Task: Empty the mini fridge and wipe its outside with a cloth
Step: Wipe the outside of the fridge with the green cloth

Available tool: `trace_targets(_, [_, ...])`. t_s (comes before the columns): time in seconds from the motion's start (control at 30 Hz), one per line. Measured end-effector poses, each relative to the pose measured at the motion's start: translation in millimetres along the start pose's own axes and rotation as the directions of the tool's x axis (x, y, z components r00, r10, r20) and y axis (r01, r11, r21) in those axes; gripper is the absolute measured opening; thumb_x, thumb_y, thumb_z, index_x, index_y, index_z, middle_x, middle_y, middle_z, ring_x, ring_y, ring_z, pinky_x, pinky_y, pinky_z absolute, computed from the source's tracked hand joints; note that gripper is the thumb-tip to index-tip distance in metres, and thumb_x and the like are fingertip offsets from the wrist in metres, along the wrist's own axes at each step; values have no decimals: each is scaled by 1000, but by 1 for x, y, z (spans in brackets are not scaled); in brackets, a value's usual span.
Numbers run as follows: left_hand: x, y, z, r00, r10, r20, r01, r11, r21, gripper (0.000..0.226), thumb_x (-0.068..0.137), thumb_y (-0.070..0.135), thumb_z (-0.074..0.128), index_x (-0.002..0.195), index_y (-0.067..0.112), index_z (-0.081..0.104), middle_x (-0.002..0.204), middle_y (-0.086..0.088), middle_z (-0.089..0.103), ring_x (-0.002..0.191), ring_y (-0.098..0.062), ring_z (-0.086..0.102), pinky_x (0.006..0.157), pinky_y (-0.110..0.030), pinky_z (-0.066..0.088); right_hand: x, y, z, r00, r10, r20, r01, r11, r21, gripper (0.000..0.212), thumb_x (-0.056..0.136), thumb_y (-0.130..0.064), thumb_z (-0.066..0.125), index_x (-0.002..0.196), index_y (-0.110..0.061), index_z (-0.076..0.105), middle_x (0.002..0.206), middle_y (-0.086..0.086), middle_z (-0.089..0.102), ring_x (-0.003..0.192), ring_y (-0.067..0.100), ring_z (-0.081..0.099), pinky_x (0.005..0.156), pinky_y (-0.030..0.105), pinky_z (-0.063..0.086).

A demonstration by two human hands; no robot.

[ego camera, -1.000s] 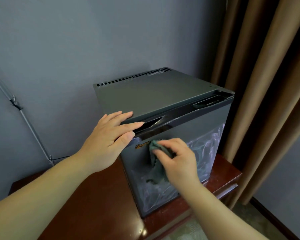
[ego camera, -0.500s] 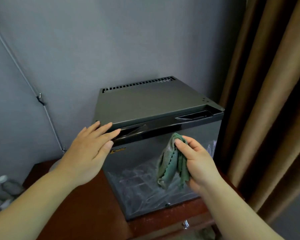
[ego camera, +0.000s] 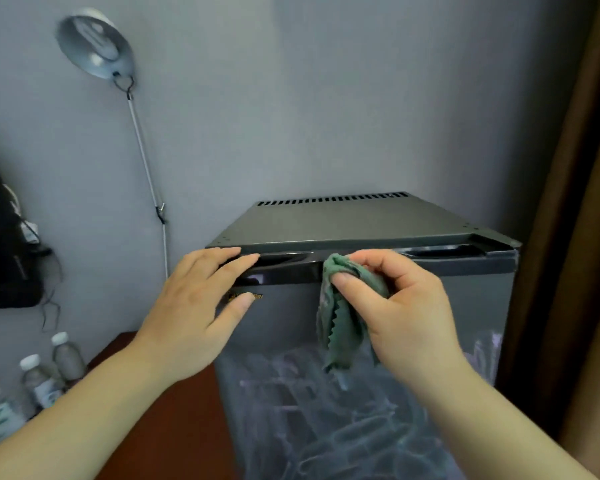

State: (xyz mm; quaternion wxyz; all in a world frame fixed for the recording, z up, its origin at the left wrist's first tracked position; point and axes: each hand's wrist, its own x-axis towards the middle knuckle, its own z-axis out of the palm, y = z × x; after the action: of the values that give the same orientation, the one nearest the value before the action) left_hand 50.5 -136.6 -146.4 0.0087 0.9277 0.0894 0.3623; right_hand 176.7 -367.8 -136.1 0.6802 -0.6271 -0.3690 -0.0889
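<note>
1. Mini fridge (ego camera: 361, 225): dark grey, standing on a reddish-brown table (ego camera: 174, 417) against the far wall, door shut and facing me. A row of vent slots runs along the far edge of its top. Wrinkled clear film covers the lower door.
2. Left hand (ego camera: 194, 313): fingers straight and slightly spread, laid on the fridge's near-left top corner. The fingertips reach the dark strip over the door and the thumb rests on the door front by a small gold badge.
3. Right hand (ego camera: 406, 317): thumb and curled fingers pinch the cloth, held at the door's top edge about mid-width.
4. Cloth (ego camera: 342, 327): green, bunched, zigzag-edged, hanging from my right hand before the door. Whether it touches the door I cannot quite tell.
5. Bottles (ego camera: 68, 358): three, white-capped, low at the left, beside the table.
6. Lamp (ego camera: 94, 46): round metal head on a thin rod, high on the far-left wall.
7. Curtain (ego camera: 579, 220): brown, just right of the fridge.
</note>
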Motion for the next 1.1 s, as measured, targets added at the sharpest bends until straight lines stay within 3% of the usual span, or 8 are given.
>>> trace_targets(0.1, [0, -8, 14, 992, 39, -122, -42, 999, -22, 53, 95, 54, 38, 144, 37, 49, 143, 19, 45, 136, -12, 33, 114, -32, 27, 5, 13, 11, 969, -246, -16, 240, 956, -167, 15, 81, -24, 81, 85, -36, 73, 89, -19, 69, 90, 1, 65, 76, 7, 43])
trace_targets(0.2, [0, -16, 22, 978, 97, -184, -97, 995, 10, 53, 95, 54, 36, 145, 39, 47, 139, 23, 44, 134, -8, 34, 113, -26, 25, 5, 29, 23, 879, -475, 32, 456, 820, -347, 15, 80, -26, 80, 88, -36, 72, 85, -17, 64, 87, 0, 60, 74, 5, 39])
trace_targets(0.4, [-1, -24, 38, 943, 148, -299, -143, 989, 39, 59, 90, 59, 33, 146, 40, 43, 139, 14, 42, 132, -13, 33, 114, -30, 27, -5, 65, 42, 703, -703, 104, 630, 549, -550, 14, 84, -27, 78, 97, -30, 75, 90, -14, 61, 90, 12, 58, 75, 26, 43])
trace_targets(0.57, [-7, -27, 50, 917, 166, -362, -136, 985, 108, 69, 85, 66, 32, 150, 43, 34, 140, 11, 38, 134, -15, 29, 117, -39, 28, -8, 79, 49, 587, -800, 128, 651, 371, -662, 16, 87, -23, 76, 103, -26, 77, 93, -5, 62, 93, 22, 55, 69, 28, 39])
trace_targets(0.73, [-6, -26, 56, 895, 172, -411, -137, 984, 114, 73, 81, 69, 33, 149, 43, 35, 138, 13, 37, 133, -14, 28, 116, -36, 27, -6, 97, 57, 484, -856, 183, 639, 203, -742, 12, 90, -28, 72, 100, -27, 78, 91, -4, 62, 84, 25, 51, 63, 35, 51])
trace_targets(0.83, [-5, -29, 55, 894, 188, -407, -141, 980, 142, 73, 81, 69, 34, 150, 44, 32, 139, 13, 37, 133, -16, 29, 115, -41, 30, -6, 109, 61, 416, -874, 250, 657, 100, -747, 25, 92, -39, 64, 112, -29, 75, 98, -1, 61, 85, 27, 51, 68, 41, 52])
trace_targets(0.93, [-5, -31, 51, 900, 198, -388, -145, 976, 163, 74, 81, 69, 33, 151, 44, 32, 139, 13, 39, 133, -17, 32, 113, -45, 32, -9, 124, 57, 396, -863, 314, 695, 58, -717, 33, 92, -45, 61, 118, -30, 74, 105, 2, 60, 89, 29, 52, 72, 45, 52])
trace_targets(1.1, [-4, -31, 52, 901, 193, -389, -147, 978, 146, 73, 81, 68, 32, 150, 44, 33, 139, 13, 39, 133, -19, 32, 113, -48, 33, -17, 138, 41, 342, -854, 392, 738, -14, -674, 27, 93, -40, 64, 116, -30, 76, 102, 2, 61, 83, 28, 52, 76, 41, 51])
